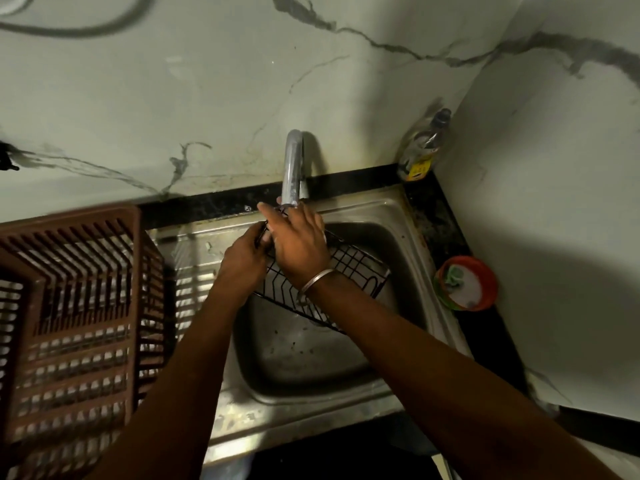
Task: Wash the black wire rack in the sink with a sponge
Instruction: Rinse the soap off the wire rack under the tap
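Presently your left hand [242,258] grips the far corner of the black wire rack [353,270], tilted over the sink [311,396] under the faucet [292,168], while your right hand [299,245] rests straight-fingered on it with no sponge visible, so next you probably need the green sponge-like pad [453,276] from the orange tub [491,284].

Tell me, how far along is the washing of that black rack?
Done: the black wire rack is over the sink, tilted under the faucet. In hand: the left hand grips its end, the right hand rests on top; no sponge shows in either. Left: scrubbing, since a green sponge-like pad sits in the orange tub.
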